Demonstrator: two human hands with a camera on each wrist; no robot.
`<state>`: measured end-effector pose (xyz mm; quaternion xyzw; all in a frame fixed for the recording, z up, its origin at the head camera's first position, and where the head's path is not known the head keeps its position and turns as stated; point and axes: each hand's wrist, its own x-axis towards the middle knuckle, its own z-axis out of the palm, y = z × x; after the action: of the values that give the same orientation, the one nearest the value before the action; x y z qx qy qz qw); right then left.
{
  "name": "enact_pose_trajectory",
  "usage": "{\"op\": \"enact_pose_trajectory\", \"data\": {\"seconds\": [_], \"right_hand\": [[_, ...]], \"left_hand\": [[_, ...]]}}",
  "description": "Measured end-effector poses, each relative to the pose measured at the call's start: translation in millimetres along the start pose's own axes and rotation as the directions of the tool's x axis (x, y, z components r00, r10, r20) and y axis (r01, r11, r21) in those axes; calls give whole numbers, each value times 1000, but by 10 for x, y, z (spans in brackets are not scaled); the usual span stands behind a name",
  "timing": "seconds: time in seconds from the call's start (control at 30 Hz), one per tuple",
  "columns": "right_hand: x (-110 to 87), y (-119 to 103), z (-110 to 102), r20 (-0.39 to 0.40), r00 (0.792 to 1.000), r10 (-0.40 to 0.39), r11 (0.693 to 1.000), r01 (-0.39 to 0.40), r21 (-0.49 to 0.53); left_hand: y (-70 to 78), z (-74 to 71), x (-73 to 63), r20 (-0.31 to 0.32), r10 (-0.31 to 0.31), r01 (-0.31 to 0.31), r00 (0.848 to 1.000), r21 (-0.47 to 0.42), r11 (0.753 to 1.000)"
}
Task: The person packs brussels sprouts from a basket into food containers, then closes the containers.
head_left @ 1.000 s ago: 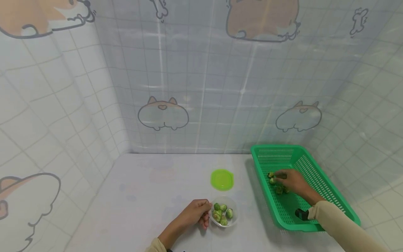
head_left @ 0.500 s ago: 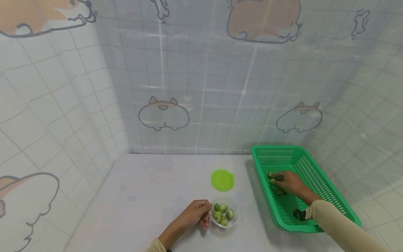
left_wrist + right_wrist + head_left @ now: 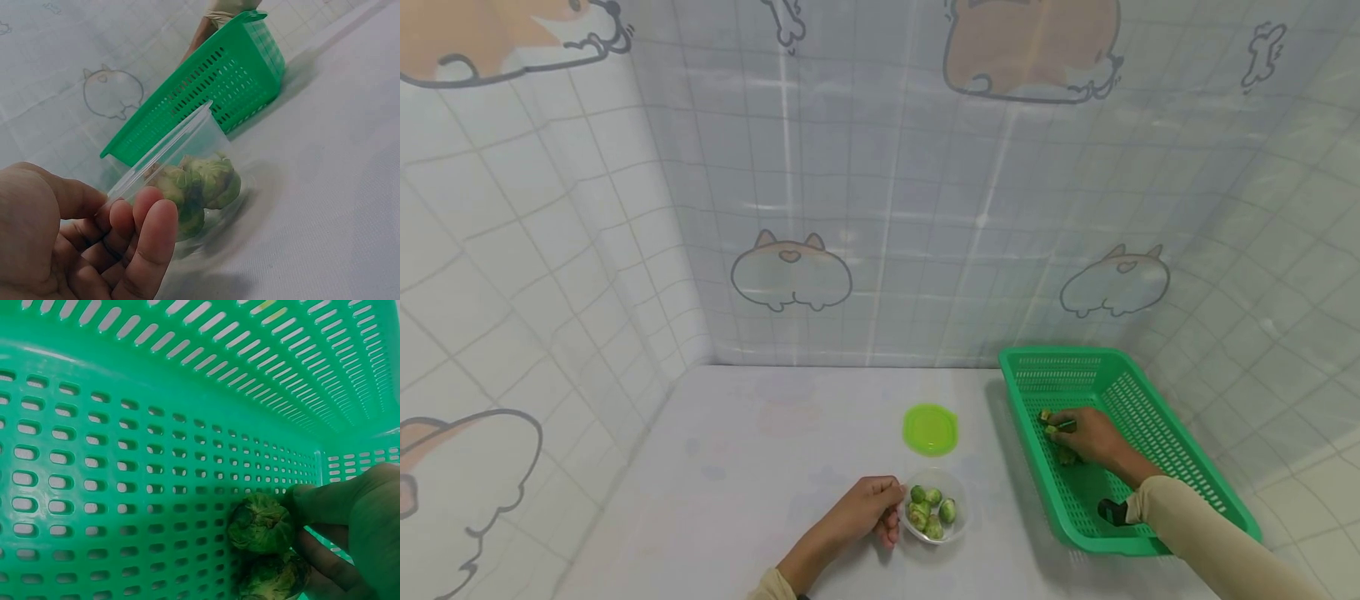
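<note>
My left hand (image 3: 868,508) pinches the rim of a small clear plastic container (image 3: 212,128) between thumb and fingers. Several green Brussels sprouts (image 3: 917,514) lie inside it. Over on the right, my right hand (image 3: 1093,437) reaches down into a green slotted basket (image 3: 1060,375). Thumb and finger pinch a sprout there, mostly hidden behind the thumb in the right wrist view. Two more sprouts, one nearer the thumb (image 3: 259,524) and one below it (image 3: 275,578), sit on the basket floor against the hand.
A bright green lid (image 3: 931,430) lies flat on the white table (image 3: 760,467), behind the container. The basket's raised walls surround the right hand. Patterned sheeting (image 3: 925,208) encloses the table at the back and both sides.
My right hand has lowered slightly and moved left in the basket, and its fingers have closed on a sprout. The left hand and the container have stayed in place.
</note>
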<state>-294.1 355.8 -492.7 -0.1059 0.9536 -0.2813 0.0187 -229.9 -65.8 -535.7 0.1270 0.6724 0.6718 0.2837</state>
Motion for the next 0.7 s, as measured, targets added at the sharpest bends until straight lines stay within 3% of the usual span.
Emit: {"op": "enact_pose_trajectory", "data": {"seconds": [0.7], "right_hand": [[6, 73, -5, -57, 998, -40, 999, 39, -21]], "left_hand": [[-16, 6, 0, -1, -8, 8, 1000, 0, 1000]]}}
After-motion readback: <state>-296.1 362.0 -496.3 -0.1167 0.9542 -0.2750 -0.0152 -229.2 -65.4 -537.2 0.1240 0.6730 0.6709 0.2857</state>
